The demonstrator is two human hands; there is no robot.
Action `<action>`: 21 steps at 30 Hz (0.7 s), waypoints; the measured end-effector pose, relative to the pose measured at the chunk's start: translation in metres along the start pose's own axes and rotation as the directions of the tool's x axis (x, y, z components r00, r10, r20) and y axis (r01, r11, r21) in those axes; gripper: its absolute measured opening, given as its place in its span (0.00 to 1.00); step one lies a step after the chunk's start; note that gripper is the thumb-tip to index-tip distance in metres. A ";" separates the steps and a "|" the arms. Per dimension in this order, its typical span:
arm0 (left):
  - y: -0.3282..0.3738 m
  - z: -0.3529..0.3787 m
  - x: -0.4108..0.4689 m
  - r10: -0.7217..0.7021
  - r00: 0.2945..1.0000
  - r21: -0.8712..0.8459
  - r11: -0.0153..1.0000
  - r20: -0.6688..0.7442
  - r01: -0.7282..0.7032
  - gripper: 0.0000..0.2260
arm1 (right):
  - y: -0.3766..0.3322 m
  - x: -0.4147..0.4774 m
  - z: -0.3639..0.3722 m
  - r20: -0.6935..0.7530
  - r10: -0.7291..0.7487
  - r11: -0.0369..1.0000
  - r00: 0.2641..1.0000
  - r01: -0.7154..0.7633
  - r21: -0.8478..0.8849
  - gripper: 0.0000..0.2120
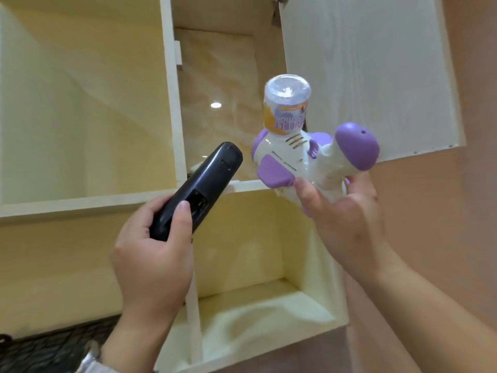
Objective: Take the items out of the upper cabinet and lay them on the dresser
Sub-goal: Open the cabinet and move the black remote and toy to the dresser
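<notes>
Bubble gun [293,157]: a white plastic toy with purple pads and a rounded purple cap on the end of its grip. It is turned upside down, so its clear bottle [286,109], with an orange and purple label, points upward. The right hand [347,219] holds it by the grip, with the fingers wrapped behind and the thumb pressed against the body just under a purple pad. The toy sits just above that hand, in front of the cabinet's [172,103] shelf edge [80,204] and outside the compartment behind it.

The left hand [153,254] has its fingers and thumb curled round the lower end of a black remote [199,184]. The remote slants up and away from this hand toward the toy, its tip near the toy but apart from it. Its back faces the camera, with the battery bay uncovered beside the thumb.

Above and to the right of the right hand, the pale wood-grain door [363,76] stands swung open, and its lower edge passes just behind the purple cap. Beyond the door is a plain wall [470,184]. Two open compartments lie side by side above the hands, split by a white upright, and another opens below the right hand.

Count: one bubble gun, one bottle, one remote, one open door and two hands.
</notes>
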State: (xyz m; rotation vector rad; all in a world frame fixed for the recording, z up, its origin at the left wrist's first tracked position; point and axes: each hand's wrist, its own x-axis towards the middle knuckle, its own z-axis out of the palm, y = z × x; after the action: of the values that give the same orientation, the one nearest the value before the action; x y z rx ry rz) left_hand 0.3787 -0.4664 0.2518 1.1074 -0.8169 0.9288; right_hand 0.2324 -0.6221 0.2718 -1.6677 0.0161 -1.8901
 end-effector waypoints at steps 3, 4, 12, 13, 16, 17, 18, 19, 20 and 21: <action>-0.002 -0.008 -0.015 -0.149 0.986 -0.166 0.973 0.075 0.160 0.03 | -0.008 -0.031 -0.005 -0.054 0.028 0.996 0.998 -0.032 -0.082 0.18; -0.004 -0.010 -0.021 -0.204 0.973 -0.229 0.947 0.108 0.224 0.03 | -0.010 -0.042 -0.007 -0.065 0.047 0.994 0.997 -0.054 -0.100 0.19; -0.025 -0.012 -0.100 -0.523 0.707 -0.421 0.570 0.476 0.706 0.03 | -0.028 -0.139 -0.036 -0.262 0.299 0.929 0.918 -0.343 -0.142 0.18; -0.026 -0.013 -0.112 -0.551 0.651 -0.421 0.497 0.522 0.758 0.03 | -0.031 -0.151 -0.041 -0.295 0.320 0.914 0.900 -0.375 -0.154 0.19; -0.028 -0.017 -0.150 -0.574 0.462 -0.361 0.289 0.676 0.887 0.04 | -0.043 -0.186 -0.060 -0.388 0.381 0.857 0.840 -0.478 -0.194 0.22; -0.027 -0.019 -0.165 -0.564 0.396 -0.326 0.226 0.724 0.918 0.04 | -0.047 -0.198 -0.067 -0.413 0.398 0.840 0.819 -0.506 -0.196 0.23; -0.025 -0.022 -0.180 -0.550 0.328 -0.283 0.168 0.768 0.944 0.04 | -0.052 -0.211 -0.075 -0.442 0.413 0.822 0.796 -0.535 -0.196 0.23; -0.023 -0.024 -0.194 -0.529 0.261 -0.235 0.117 0.808 0.965 0.04 | -0.059 -0.223 -0.083 -0.478 0.425 0.804 0.769 -0.563 -0.192 0.23; -0.020 -0.027 -0.207 -0.500 0.197 -0.184 0.077 0.843 0.980 0.05 | -0.066 -0.235 -0.092 -0.515 0.432 0.787 0.741 -0.588 -0.186 0.23; -0.016 -0.030 -0.220 -0.465 0.137 -0.131 0.044 0.875 0.990 0.05 | -0.074 -0.247 -0.101 -0.545 0.438 0.773 0.715 -0.609 -0.179 0.22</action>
State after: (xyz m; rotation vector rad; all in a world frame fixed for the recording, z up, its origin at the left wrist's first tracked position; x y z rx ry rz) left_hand 0.3085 -0.4839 0.0411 0.8592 -0.7483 -0.9314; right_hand 0.1146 -0.4902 0.0591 -1.1554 0.9915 -1.8304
